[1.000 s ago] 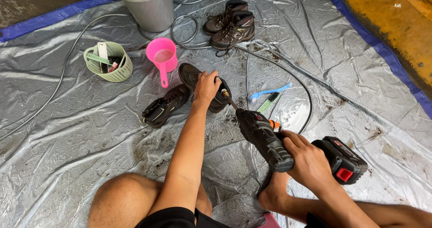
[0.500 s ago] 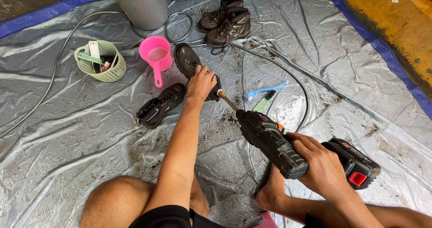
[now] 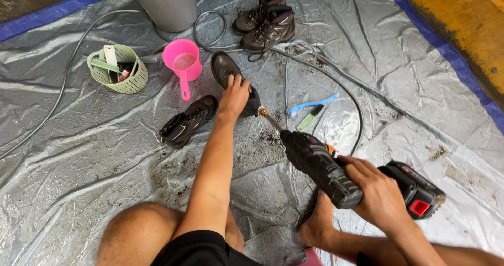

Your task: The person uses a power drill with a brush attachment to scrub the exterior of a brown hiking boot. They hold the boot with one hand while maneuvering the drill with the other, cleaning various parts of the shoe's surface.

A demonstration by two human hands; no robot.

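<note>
Muddy dark brown shoe, just right of the pink plastic scoop, we grasp with our left hand while our right hand clenches the black cordless spray gun

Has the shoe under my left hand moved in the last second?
Yes. The shoe under the left hand has swung away from the person, its far end now level with the pink scoop, not below it.

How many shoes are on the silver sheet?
4. One shoe is under the left hand, next to the pink scoop. Another lies just left of it. Two boots stand together at the top, by the grey bucket.
</note>
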